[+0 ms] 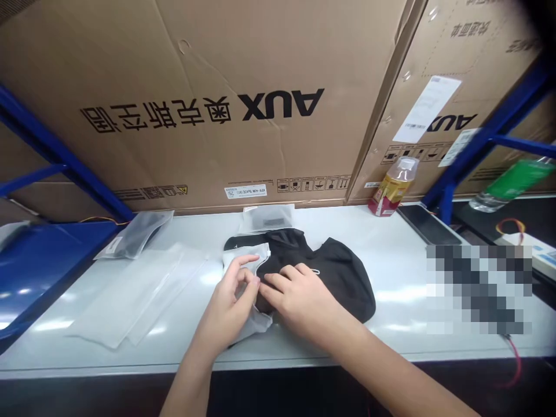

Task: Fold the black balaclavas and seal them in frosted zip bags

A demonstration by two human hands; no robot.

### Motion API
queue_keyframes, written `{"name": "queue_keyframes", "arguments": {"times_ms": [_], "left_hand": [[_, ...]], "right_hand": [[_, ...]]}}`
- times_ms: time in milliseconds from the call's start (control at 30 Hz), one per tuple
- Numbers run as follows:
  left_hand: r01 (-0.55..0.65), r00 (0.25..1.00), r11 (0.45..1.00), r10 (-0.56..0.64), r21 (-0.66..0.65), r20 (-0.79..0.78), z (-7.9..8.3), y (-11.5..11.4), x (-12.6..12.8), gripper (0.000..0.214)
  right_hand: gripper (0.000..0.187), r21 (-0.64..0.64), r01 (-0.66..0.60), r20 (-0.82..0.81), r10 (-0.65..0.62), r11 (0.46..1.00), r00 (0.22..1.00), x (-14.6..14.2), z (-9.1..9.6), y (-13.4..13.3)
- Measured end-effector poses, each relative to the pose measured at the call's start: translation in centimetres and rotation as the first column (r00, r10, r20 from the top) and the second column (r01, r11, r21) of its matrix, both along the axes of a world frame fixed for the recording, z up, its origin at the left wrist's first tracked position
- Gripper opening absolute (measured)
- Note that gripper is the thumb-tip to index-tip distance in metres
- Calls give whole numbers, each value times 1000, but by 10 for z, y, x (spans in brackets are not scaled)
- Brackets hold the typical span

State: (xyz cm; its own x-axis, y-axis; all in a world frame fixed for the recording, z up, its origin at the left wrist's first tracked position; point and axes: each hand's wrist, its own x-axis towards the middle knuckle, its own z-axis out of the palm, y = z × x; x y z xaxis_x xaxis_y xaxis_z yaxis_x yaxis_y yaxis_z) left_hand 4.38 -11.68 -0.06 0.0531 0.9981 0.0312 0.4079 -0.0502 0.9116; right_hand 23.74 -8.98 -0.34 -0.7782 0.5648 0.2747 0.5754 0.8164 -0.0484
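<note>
A black cloth item with a small white mark lies bunched on the table; its exact kind does not show. Its left part meets a translucent zip bag, whose edge has a white slider. My left hand pinches the bag's edge between thumb and bent fingers. From the right, my right hand grips the black cloth close to the bag's opening, its fingers curled over the fabric. The fingertips of both hands nearly meet. How much cloth is inside the bag is partly hidden by my hands.
Flat clear bags and a grey frosted bag lie to the left; another packet lies behind the cloth. At right are a drink bottle, a dark phone-like slab and a blurred-out patch. Large cartons stand along the back.
</note>
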Motion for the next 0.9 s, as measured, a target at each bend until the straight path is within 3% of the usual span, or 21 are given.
{"name": "queue_keyframes", "arguments": {"times_ms": [100, 167, 267, 333, 400, 433, 467, 533, 600, 667, 733, 800, 900], "left_hand": [[3, 1000, 1000, -2, -28, 23, 6, 0, 3, 39], [-5, 1000, 1000, 5, -15, -24, 8, -2, 5, 40], [14, 971, 996, 9, 92, -239, 3, -5, 2, 43], [74, 916, 988, -14, 133, -401, -8, -8, -5, 48], [141, 857, 985, -69, 104, -511, -21, -11, -13, 54], [169, 832, 983, -100, 76, -546, -27, -13, -17, 57], [187, 810, 981, -125, 51, -573, -32, -14, -19, 59], [200, 779, 980, -146, 21, -610, -38, -15, -22, 65], [201, 759, 979, -143, 20, -635, -39, -15, -20, 70], [207, 749, 978, -141, 27, -647, -39, -14, -16, 73], [217, 749, 975, -138, 44, -648, -38, -14, -12, 70], [204, 760, 974, -95, 97, -643, -38, -15, -7, 65], [45, 778, 963, 134, 267, -614, -29, -19, -1, 50]], "right_hand": [[19, -17, -134, 66, 135, 991, 989, -10, 0, 1], [23, -85, -78, 31, 81, 993, 996, -16, -1, -1], [35, -225, 9, -112, -35, 974, 993, -19, 2, -6], [35, -336, -90, -217, 16, 937, 976, -12, 6, -6], [33, -433, -251, -319, 113, 866, 941, 1, 9, -3], [34, -452, -270, -374, 95, 850, 923, 9, 10, 1], [34, -456, -212, -412, 6, 864, 911, 15, 9, 4], [29, -472, 114, -396, -325, 874, 859, 25, 6, 10], [38, -502, 439, -237, -606, 745, 759, 26, 4, 12], [43, -540, 551, -71, -686, 637, 724, 20, 5, 8], [36, -611, 500, -62, -667, 614, 743, 9, 9, 1], [27, -694, 379, -168, -649, 612, 742, -2, 13, -6], [27, -786, 171, -361, -666, 594, 653, -12, 14, -10]]}}
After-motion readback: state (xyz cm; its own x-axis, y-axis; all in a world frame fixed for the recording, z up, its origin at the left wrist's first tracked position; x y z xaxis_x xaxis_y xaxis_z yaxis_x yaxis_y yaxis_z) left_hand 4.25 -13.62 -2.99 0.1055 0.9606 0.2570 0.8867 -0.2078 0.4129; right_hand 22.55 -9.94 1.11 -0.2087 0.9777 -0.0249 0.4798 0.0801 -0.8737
